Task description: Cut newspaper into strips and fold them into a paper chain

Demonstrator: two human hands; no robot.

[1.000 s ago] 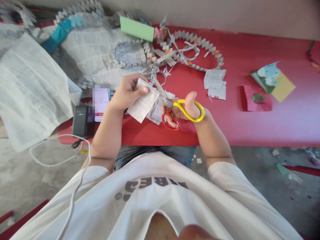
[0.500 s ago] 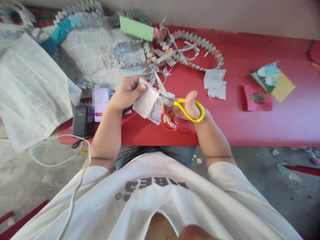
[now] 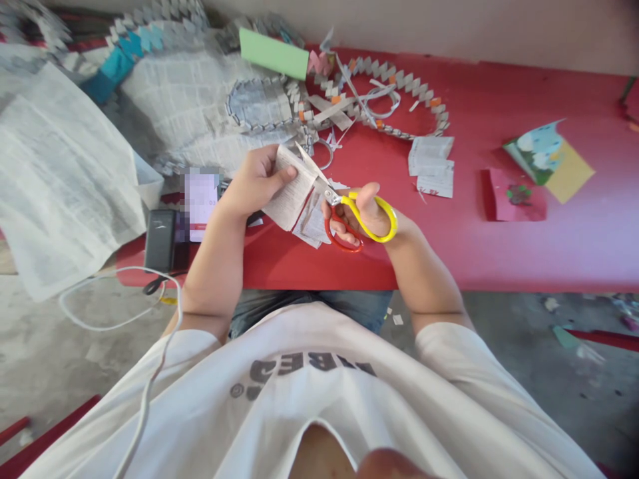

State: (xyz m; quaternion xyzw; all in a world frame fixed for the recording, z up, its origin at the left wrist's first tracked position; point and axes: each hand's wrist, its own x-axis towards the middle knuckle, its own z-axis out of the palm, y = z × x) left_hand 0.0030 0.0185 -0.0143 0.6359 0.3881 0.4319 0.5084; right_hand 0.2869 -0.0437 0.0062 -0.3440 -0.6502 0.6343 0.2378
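Between thumb and fingers, my left hand (image 3: 262, 179) grips a folded piece of newspaper (image 3: 289, 203) above the red table. My right hand (image 3: 362, 209) is closed around the scissors (image 3: 332, 196), which have one yellow handle loop and one red one. My thumb is through the yellow loop, with fingers in the red one. The scissor blades lie at the right edge of the held paper, the upper blade pointing up and left; the lower blade is mostly hidden by the paper. Just below the scissors lie more printed paper pieces (image 3: 314, 223), partly covered.
A folded-paper chain (image 3: 409, 83) loops at the back, near a green paper block (image 3: 273, 53). Newspaper sheets (image 3: 64, 173) cover the left side. A phone (image 3: 202, 199) and a black power bank (image 3: 160, 239) lie left of my arm. Cards (image 3: 569, 169) sit at right on the red table (image 3: 474, 246).
The scissor blades have come closer together, along the paper's edge. My right thumb and the yellow loop have moved slightly left, toward the red loop. My left hand keeps its hold.
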